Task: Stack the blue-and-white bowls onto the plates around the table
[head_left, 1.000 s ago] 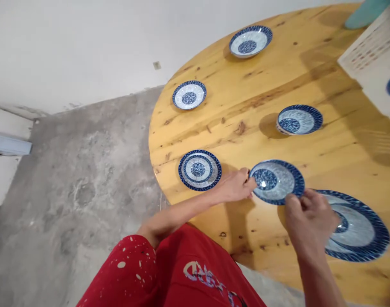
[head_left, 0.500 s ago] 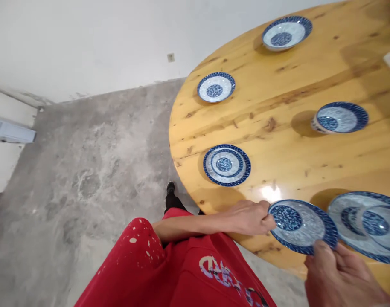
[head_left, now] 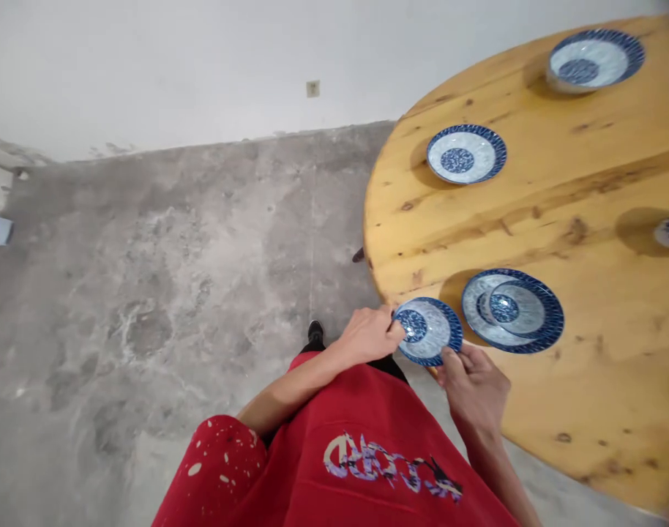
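I'd keep the round blue-and-white ceramic dish [head_left: 430, 333] level at the edge of the curved yellow wooden table [head_left: 592, 395], left hand [head_left: 370, 333] and right hand [head_left: 473, 384] fingers clamped on opposite sides

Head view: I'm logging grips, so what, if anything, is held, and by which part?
A dish, held by its rim: the left hand pinches the left side, the right hand the lower right.

the held dish [head_left: 436, 329] looks glossy ceramic, the table [head_left: 603, 380] smooth wood, the floor [head_left: 247, 241] rough concrete
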